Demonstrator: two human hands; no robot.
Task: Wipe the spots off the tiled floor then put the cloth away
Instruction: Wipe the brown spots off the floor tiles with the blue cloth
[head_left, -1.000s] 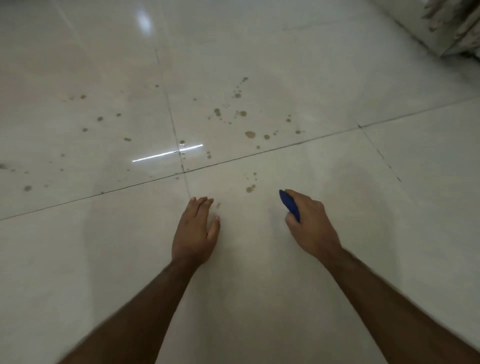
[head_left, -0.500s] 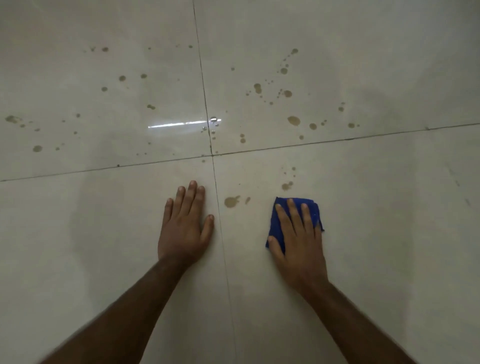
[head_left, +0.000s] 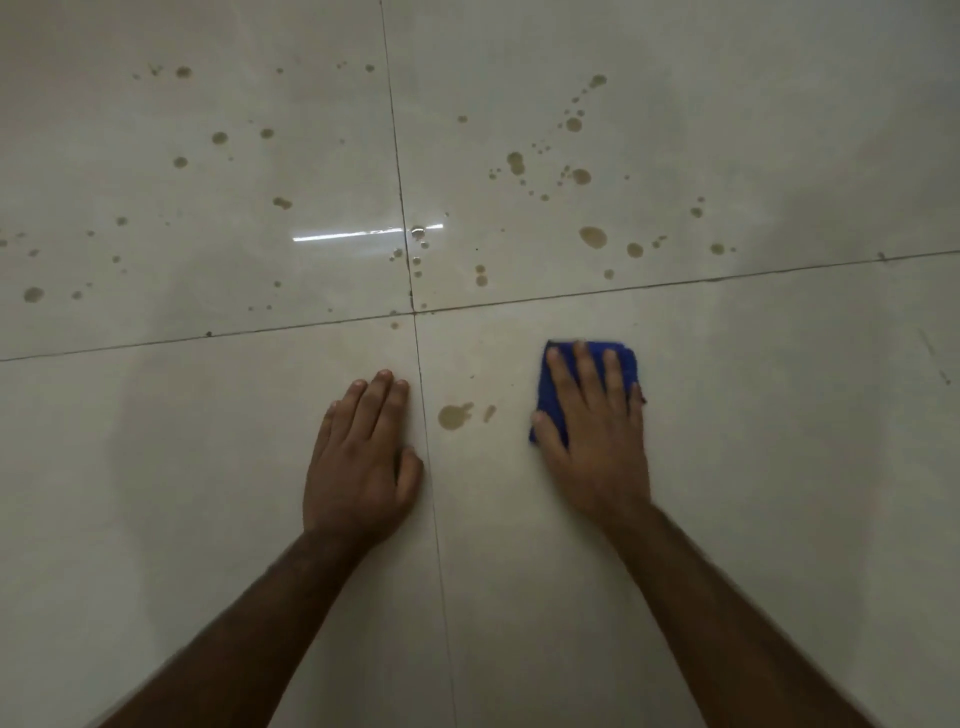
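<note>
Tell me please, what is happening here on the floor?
A person is leaning over a tiled floor and wiping it. The right hand presses a folded blue cloth flat on the tile with straight fingers. The left hand rests flat on the floor as a support. A large brown spot lies between the hands, not yet wiped, and many more spots are scattered on the far tiles.

Ref: grout cross (head_left: 414, 312). Floor beyond it is open, w/ brown spots (head_left: 592, 237) only. Near side: left hand (head_left: 361, 457) flat left of the vertical grout line, right hand (head_left: 592, 431) flat on blue cloth (head_left: 550, 384) right of it; bare gap btwn them.
</note>
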